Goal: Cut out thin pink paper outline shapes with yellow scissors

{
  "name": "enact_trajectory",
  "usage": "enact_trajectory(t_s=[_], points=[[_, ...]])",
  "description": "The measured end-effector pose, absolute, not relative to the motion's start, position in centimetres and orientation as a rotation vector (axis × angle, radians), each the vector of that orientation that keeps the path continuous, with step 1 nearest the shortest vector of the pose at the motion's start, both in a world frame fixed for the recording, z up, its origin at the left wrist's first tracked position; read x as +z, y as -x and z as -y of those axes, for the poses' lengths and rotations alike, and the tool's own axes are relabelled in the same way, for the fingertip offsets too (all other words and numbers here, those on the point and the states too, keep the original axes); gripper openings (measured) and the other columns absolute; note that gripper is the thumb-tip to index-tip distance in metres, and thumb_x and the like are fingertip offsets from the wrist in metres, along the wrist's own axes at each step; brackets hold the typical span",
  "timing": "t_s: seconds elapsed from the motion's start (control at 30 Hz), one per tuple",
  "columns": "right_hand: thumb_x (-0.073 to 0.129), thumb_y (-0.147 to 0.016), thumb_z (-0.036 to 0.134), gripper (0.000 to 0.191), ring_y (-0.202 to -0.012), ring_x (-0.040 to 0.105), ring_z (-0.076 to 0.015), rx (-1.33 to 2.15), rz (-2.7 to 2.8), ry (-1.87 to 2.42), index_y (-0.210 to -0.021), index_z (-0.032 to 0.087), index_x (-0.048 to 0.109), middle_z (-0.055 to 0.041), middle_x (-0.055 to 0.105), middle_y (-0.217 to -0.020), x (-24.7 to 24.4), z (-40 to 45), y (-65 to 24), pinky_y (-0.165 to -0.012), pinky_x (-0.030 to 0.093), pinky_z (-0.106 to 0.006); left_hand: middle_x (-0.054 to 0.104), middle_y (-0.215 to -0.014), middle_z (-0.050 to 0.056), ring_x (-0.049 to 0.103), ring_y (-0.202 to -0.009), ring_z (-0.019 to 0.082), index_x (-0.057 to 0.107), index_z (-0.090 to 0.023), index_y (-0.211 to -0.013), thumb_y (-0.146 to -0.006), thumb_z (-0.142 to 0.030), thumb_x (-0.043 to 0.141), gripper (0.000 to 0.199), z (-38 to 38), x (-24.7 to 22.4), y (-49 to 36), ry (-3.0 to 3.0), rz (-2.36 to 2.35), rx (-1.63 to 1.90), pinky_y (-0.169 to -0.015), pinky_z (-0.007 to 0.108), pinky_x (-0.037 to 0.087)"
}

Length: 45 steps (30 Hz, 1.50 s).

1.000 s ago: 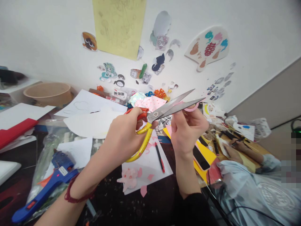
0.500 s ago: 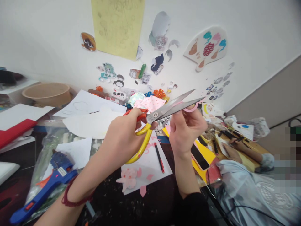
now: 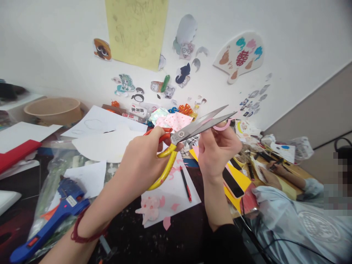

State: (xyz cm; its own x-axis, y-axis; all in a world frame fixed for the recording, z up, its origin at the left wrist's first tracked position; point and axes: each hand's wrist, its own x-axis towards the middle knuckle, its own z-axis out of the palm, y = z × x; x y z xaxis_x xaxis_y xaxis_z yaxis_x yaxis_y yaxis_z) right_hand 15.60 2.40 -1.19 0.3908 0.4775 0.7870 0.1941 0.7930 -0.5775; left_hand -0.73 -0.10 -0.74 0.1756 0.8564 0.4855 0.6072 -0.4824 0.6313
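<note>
My left hand (image 3: 147, 154) is closed round the red and yellow handles of a pair of scissors (image 3: 181, 134). The blades are parted and point up to the right. In the fingers of my right hand (image 3: 216, 148) is a curved pink strip (image 3: 223, 126), pinched beside the blade tips; its material is unclear. Whether the blades touch the strip I cannot tell. Below the hands lies a white sheet (image 3: 178, 198) with a red-and-black pen (image 3: 186, 185), pink scraps (image 3: 167, 223) and a pink cut-out shape (image 3: 150, 208).
A blue glue gun (image 3: 68, 203) lies on a plastic bag at the left. Behind it are white sheets (image 3: 115, 143) and a beige bowl (image 3: 52, 110). A phone (image 3: 233, 181) rests on yellow card at the right, near another person's hands (image 3: 269, 174) and sleeve.
The view has shifted very slightly. Both hands keep almost the same pose, with the scissor blades still apart near the pink strip.
</note>
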Motion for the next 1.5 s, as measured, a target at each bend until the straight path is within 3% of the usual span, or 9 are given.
enact_trajectory(t_s=[0.37,0.5,0.8,0.93,1.17,1.37,1.5], points=[[0.073,-0.080,0.021,0.014,-0.046,0.035,-0.0055,0.224,1.247,0.584,-0.070,0.022,0.064,0.0074,0.042,-0.057,-1.2,-2.8,-16.2,-0.047,0.038,-0.023,0.048,-0.059,-0.004,0.037,-0.053,0.013,0.034,-0.024,-0.071,-0.088,-0.055,0.058,0.043,0.0,-0.6,1.0,-2.199,-1.445,1.175,-0.052,0.027,0.027],[0.074,-0.080,0.025,0.014,-0.049,0.042,-0.0075,0.191,1.264,0.620,-0.071,0.022,0.064,0.0066,0.045,-0.057,-1.4,-3.3,-16.5,-0.050,0.041,-0.024,0.045,-0.057,-0.004,0.035,-0.052,0.013,0.035,-0.024,-0.069,-0.087,-0.055,0.059,0.043,-0.1,-0.6,1.1,-2.203,-1.450,1.181,-0.052,0.027,0.025],[0.074,-0.082,0.026,0.011,-0.044,0.036,-0.0046,0.271,1.292,0.665,-0.076,0.022,0.066,0.0072,0.048,-0.059,-1.1,-2.8,-16.6,-0.043,0.034,-0.023,0.035,-0.053,-0.005,0.029,-0.052,0.013,0.034,-0.024,-0.064,-0.085,-0.059,0.059,0.048,0.0,-0.3,1.2,-2.166,-1.442,1.187,-0.051,0.027,0.024],[0.076,-0.082,0.027,0.009,-0.040,0.040,-0.0036,0.363,1.307,0.654,-0.083,0.021,0.070,0.0061,0.057,-0.062,-0.8,-2.6,-16.6,-0.038,0.034,-0.021,0.039,-0.053,-0.005,0.035,-0.050,0.012,0.039,-0.023,-0.064,-0.087,-0.061,0.054,0.048,-0.7,-0.7,1.3,-2.089,-1.444,1.262,-0.049,0.027,0.026],[0.077,-0.082,0.025,0.008,-0.038,0.042,-0.0029,0.602,1.447,0.632,-0.082,0.021,0.070,0.0067,0.057,-0.061,-0.8,-2.9,-17.5,-0.037,0.032,-0.020,0.048,-0.063,-0.004,0.040,-0.056,0.012,0.057,-0.021,-0.077,-0.090,-0.055,0.057,0.036,-1.7,-1.1,1.8,-1.865,-1.335,1.340,-0.052,0.027,0.030],[0.079,-0.082,0.028,0.012,-0.041,0.045,-0.0047,0.868,1.654,0.684,-0.080,0.019,0.071,0.0065,0.056,-0.059,-0.6,-2.4,-17.8,-0.037,0.036,-0.019,0.065,-0.082,-0.001,0.057,-0.070,0.012,0.054,-0.021,-0.080,-0.085,-0.037,0.073,0.025,-0.9,-0.3,1.4,-1.585,-1.037,1.554,-0.061,0.025,0.045],[0.078,-0.083,0.025,0.010,-0.045,0.045,-0.0050,0.941,1.769,0.767,-0.081,0.018,0.071,0.0064,0.054,-0.058,-0.6,-2.3,-17.8,-0.039,0.036,-0.018,0.069,-0.086,0.000,0.065,-0.078,0.014,0.053,-0.022,-0.081,-0.083,-0.037,0.076,0.028,-1.0,-0.4,1.6,-1.596,-0.943,1.479,-0.069,0.028,0.051]])
